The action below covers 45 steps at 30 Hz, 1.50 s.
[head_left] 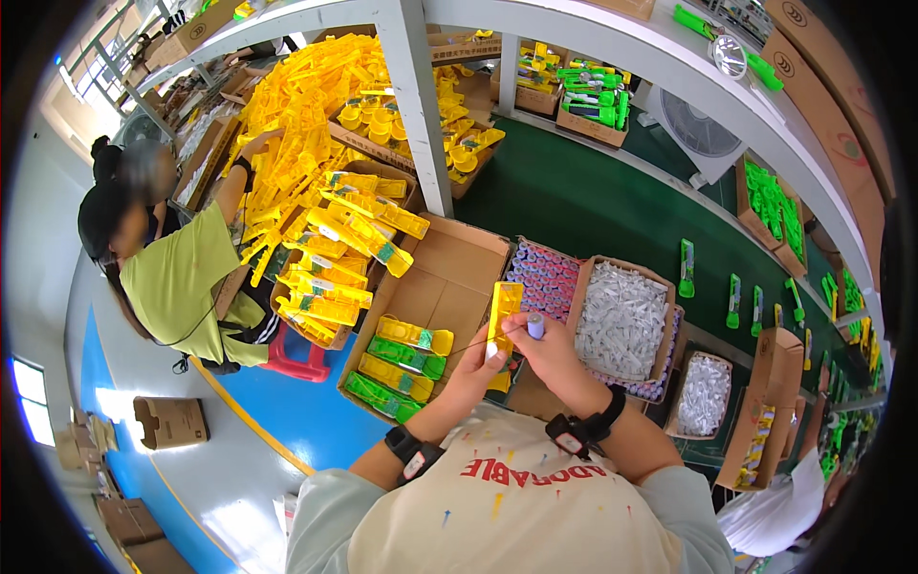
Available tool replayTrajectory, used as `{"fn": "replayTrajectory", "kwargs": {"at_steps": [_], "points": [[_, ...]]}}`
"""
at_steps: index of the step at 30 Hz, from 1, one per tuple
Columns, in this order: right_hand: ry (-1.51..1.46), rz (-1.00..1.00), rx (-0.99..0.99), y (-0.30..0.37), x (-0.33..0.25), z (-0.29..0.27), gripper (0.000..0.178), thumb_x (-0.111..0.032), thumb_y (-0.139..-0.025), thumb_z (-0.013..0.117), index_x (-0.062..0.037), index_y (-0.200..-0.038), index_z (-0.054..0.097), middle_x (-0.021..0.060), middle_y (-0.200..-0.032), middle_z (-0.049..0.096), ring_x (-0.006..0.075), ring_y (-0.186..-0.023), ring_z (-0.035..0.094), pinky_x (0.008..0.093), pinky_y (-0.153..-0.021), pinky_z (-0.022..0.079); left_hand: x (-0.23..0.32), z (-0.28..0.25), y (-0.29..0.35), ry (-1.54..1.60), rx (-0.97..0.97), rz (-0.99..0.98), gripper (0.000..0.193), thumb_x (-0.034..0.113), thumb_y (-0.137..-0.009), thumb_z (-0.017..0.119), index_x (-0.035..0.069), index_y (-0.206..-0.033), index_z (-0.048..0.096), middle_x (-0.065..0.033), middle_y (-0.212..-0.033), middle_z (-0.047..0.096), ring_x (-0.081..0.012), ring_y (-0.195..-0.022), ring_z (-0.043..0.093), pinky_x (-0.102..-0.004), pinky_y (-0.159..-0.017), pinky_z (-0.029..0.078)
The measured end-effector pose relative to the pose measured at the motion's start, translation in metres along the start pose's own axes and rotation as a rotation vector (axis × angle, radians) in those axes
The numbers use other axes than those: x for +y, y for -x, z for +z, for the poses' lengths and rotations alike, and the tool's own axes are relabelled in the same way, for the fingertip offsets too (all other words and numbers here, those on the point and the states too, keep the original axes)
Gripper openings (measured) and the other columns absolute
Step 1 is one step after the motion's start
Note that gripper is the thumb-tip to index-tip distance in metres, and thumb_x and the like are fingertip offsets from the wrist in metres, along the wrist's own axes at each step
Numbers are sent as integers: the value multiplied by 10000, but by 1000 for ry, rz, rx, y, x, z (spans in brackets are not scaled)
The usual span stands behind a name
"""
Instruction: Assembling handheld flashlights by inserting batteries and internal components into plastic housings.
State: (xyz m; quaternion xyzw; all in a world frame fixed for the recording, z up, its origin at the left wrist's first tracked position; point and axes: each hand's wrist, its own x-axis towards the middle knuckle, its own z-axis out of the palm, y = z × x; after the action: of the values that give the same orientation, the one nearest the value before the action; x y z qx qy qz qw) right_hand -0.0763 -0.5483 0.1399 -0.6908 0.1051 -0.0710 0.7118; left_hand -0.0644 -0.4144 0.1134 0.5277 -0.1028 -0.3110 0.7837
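Observation:
Upright in front of my chest is a yellow plastic flashlight housing [506, 304], gripped by my left hand [470, 366], with fingers closed round its lower part. A small white piece shows by the left thumb. My right hand [553, 362] is closed on a pale purple battery [535, 327], its fingertips at the housing's edge. To the left, an open carton [442, 277] holds several yellow and green housings [406, 358]. Just beyond my hands stands a tray of pink-and-purple batteries [541, 277]. A box of small white plastic pieces [623, 320] lies right of it.
At the left, a co-worker in a yellow-green shirt [182, 277] reaches into a heap of yellow housings [316, 96]. A white shelf post [417, 105] rises before me. Green flashlights [687, 268] lie on the dark green belt [574, 182]. A smaller box of white pieces [705, 394] stands right.

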Motion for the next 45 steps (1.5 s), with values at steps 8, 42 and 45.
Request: {"fn": "replayTrajectory", "kwargs": {"at_steps": [8, 42, 45], "points": [[179, 90, 88, 7, -4, 0, 172, -163, -803, 586, -3, -772, 532, 39, -615, 522, 112, -553, 515, 278, -494, 417, 14, 12, -2, -13, 92, 45, 436, 145, -912, 393, 50, -1314, 257, -53, -1189, 435, -124, -1057, 440, -280, -877, 383], [171, -263, -68, 6, -18, -23, 238, -152, -822, 574, -24, -976, 446, 36, -817, 486, 84, -695, 475, 202, -592, 388, 15, 5, -9, 169, 128, -40, 416, 37, -833, 434, 49, -1241, 349, -65, -1033, 518, -143, -891, 533, -261, -774, 443], [333, -306, 2, 4, -17, -20, 225, -159, -827, 568, -8, -960, 467, 51, -800, 505, 98, -684, 479, 213, -592, 395, 8, 12, -9, 70, 104, -7, 426, 26, -833, 444, 39, -1246, 338, -62, -1033, 510, -129, -895, 524, -247, -771, 439]]}}
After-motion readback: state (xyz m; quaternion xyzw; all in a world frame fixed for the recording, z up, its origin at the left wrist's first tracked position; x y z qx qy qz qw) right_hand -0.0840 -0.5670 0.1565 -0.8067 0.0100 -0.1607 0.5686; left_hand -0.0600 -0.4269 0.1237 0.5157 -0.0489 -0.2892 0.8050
